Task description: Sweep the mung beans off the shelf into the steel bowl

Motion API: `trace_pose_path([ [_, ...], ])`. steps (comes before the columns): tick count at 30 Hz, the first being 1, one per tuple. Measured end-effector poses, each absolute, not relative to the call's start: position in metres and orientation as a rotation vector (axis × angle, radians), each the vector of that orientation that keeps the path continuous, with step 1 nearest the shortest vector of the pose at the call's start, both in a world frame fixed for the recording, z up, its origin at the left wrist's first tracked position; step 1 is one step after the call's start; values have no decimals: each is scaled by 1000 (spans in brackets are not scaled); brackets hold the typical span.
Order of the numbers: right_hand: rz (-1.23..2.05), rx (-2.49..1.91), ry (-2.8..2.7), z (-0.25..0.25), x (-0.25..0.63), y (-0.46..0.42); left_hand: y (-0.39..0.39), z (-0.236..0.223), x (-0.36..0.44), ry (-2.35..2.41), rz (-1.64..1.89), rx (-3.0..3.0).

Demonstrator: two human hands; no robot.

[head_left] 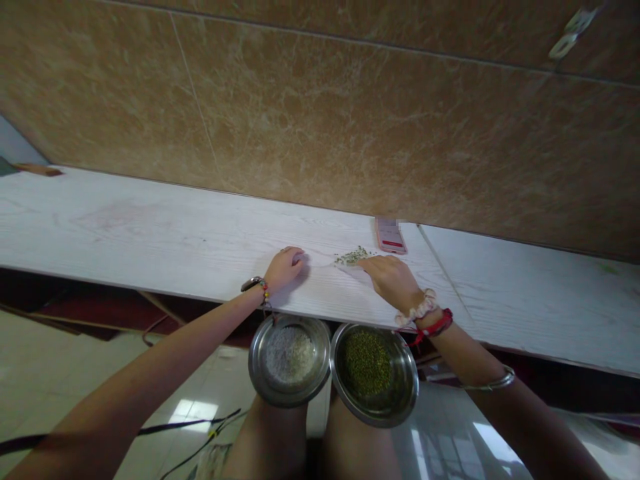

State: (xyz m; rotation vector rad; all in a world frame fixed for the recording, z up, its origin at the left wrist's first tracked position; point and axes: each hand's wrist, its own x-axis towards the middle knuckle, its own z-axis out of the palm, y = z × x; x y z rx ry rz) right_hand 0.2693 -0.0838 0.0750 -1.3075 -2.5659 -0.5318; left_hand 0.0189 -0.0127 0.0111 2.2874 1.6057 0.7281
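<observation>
A small pile of green beans mixed with white grains (354, 255) lies on the white wooden counter (200, 247). At the pile's right edge is my right hand (393, 277), its fingertips drawn together; whether grains are between them is hidden. My left hand (284, 268) rests on the counter left of the pile, fingers curled in, and what they may hold cannot be seen. Below the counter edge, a steel bowl of white rice (290, 357) sits on my left leg. Beside it, a slightly tilted steel bowl of green mung beans (367, 363) sits on my right leg.
A phone (391, 235) with its screen lit lies by the wall behind the pile. The brown tiled wall (300, 107) bounds the counter's back. A seam (445, 270) crosses the counter on the right. Dark straps (200, 427) hang at the lower left.
</observation>
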Motion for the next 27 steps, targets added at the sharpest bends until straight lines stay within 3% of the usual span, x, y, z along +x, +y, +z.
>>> trace_pose_path([
  [12, -549, -1771, -2477, 91, 297, -115, -2, 12, 4, 1404, 542, 2474],
  [24, -554, -1266, -2650, 73, 276, -136, -11, 8, -47, 1131, 300, 2797],
  [27, -552, -1313, -2568, 82, 290, -134, -10, 11, -72, 1192, 264, 2811],
])
